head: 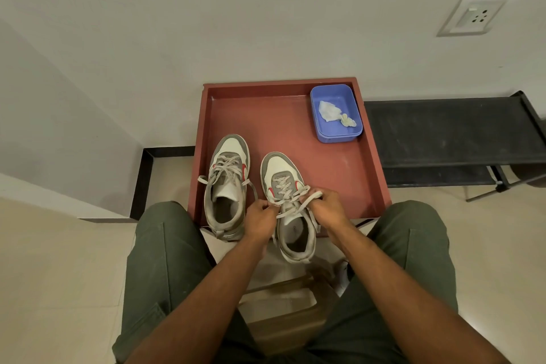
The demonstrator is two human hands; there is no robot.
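Now the left hand [261, 213] and right hand [324, 207] each pinch a lace [311, 197] end on the nearer sneaker [279, 170], held taut outward, probably to tighten it; fingers hide any knot.

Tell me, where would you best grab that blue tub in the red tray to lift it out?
Take the blue tub by its near short wall, coming from above on the person's side, thumb inside the rim. Its far and right sides sit close to the walls of the red tray, while the near side is free, and the crumpled white scraps lie nearer the middle.
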